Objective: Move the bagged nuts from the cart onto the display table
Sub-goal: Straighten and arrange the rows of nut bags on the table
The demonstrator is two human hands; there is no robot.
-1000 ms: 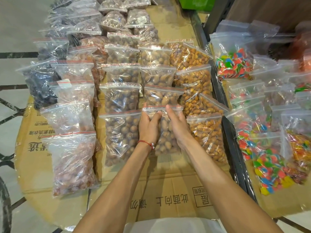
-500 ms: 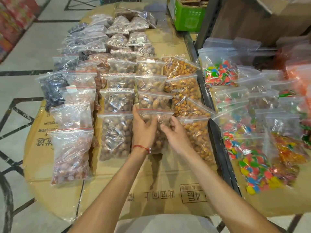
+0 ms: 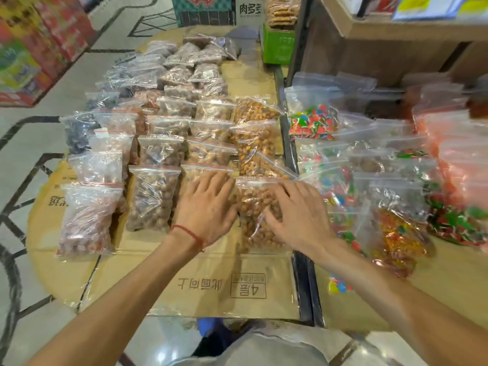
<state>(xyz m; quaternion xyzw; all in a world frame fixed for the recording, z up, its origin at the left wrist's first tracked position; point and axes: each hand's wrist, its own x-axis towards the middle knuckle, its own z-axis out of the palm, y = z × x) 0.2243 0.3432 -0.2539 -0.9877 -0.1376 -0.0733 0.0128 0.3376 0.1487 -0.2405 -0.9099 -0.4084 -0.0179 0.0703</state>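
Both hands lie flat with fingers spread, gripping nothing — the left hand point(image 3: 208, 210) on a bag just left of the orange-nut bag point(image 3: 260, 215), the right hand point(image 3: 295, 210) pressing that bag's right half, its long axis running away from the person on the cardboard-covered surface point(image 3: 211, 281).

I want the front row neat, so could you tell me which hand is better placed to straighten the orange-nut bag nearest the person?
Probably the right hand: it lies spread on the orange-nut bag, while the left hand rests on the neighbouring bag.
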